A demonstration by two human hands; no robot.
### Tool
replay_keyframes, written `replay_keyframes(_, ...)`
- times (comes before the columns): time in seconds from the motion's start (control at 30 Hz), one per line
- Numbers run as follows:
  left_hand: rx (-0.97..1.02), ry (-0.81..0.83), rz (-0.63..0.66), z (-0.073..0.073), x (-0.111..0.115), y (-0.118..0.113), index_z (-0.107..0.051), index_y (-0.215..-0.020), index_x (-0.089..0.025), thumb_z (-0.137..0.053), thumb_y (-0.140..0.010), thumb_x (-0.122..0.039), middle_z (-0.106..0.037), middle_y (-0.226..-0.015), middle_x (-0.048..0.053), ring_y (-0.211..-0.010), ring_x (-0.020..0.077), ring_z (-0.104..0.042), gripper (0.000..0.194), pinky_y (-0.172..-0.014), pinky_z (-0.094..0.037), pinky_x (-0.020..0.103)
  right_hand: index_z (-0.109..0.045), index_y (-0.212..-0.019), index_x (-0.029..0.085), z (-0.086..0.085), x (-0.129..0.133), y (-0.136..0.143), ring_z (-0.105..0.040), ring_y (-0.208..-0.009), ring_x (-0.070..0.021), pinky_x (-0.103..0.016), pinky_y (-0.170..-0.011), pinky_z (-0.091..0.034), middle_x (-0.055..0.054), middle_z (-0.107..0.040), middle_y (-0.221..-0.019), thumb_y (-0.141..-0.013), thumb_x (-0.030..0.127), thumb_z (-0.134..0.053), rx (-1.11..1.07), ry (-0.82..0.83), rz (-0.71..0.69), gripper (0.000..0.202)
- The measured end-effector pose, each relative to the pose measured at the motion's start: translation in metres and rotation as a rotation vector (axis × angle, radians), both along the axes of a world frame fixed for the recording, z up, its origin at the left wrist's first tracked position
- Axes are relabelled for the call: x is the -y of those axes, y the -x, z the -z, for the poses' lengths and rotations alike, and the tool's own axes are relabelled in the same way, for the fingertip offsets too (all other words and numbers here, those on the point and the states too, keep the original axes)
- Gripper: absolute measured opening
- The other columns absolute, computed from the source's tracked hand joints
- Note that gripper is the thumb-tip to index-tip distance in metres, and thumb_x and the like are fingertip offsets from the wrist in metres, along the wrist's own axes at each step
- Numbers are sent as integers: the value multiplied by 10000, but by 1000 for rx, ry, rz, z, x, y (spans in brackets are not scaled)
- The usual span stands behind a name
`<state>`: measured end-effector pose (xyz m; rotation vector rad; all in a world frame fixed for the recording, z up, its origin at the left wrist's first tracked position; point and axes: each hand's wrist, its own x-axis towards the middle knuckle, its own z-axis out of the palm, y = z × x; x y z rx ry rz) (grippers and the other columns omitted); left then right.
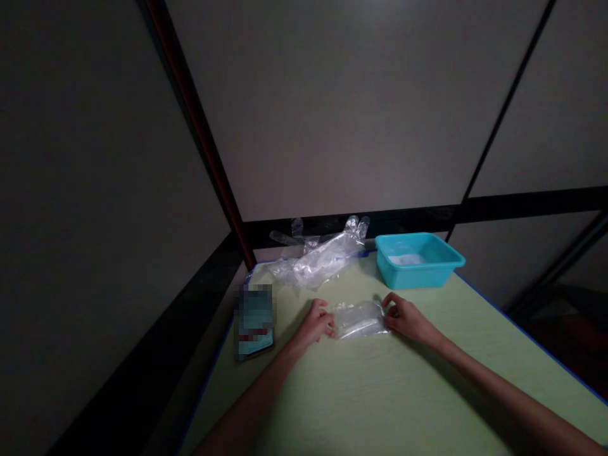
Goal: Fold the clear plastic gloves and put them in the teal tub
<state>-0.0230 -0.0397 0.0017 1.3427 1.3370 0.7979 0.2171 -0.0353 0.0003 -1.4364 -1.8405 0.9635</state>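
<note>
A clear plastic glove, folded into a flat rectangle, lies on the table between my hands; its glove fingers cannot be made out. At its left edge, my left hand has bent fingers closed on the plastic. My right hand grips the opposite edge, thumb and fingers curled around the corner. Behind them, a loose heap of clear disposable gloves spreads over the back of the table, some glove fingers sticking up against the wall.
A turquoise plastic basin with something white inside stands at the back right. To the left lies a phone, its screen blurred out. The pale green table has blue edging and meets walls behind and at left.
</note>
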Motion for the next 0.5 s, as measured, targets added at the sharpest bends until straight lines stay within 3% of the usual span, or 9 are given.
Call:
replay_keyframes(0.13,-51,-10,-41,-4,-3,0,-352,-959,-188,-442,-726,-196,-544,-636,-59,-466,90,-592,250,-319,-177,142,-422,-766,204,-1,0,2,-493,-421,-105,-198,-410,-330,76,-540,-462,-589,102,-483,-14,14,49,213)
replay_keyframes(0.23,-100,-88,-91,-9,-2,1,-357,-966,-191,-432,-733,-179,-546,-680,-44,-508,101,-591,245,-355,-266,148,-424,-741,205,-1,-3,2,-494,-411,-103,-199,-405,-334,78,-542,-452,-581,97,-502,-66,40,82,208)
replay_keyframes(0.3,-131,-182,-153,-15,4,0,-364,-987,-202,-428,-736,-155,-545,-781,-20,-628,116,-597,264,-484,-383,180,-416,-725,205,-2,-4,2,-497,-404,-101,-198,-395,-341,79,-546,-458,-574,99,-520,-127,66,101,212)
replay_keyframes(0.37,-175,-326,-194,-21,16,-3,-389,-997,-217,-433,-733,-131,-522,-899,8,-814,146,-567,280,-678,-420,241,-393,-705,208,-2,-2,3,-503,-387,-101,-198,-375,-354,81,-543,-463,-572,109,-535,-204,109,114,219)
replay_keyframes(0.43,-271,-549,-130,-25,31,-9,-444,-959,-217,-447,-724,-116,-513,-928,29,-917,182,-514,256,-792,-392,294,-357,-676,216,-3,5,7,-530,-392,-110,-211,-376,-400,82,-536,-472,-586,139,-547,-296,169,121,224)
replay_keyframes(0.5,-377,-725,60,-25,47,-17,-487,-949,-221,-434,-731,-100,-517,-960,43,-942,200,-492,254,-829,-379,327,-334,-656,221,-4,15,13,-592,-473,-133,-250,-445,-481,67,-550,-520,-614,188,-558,-390,229,120,230)
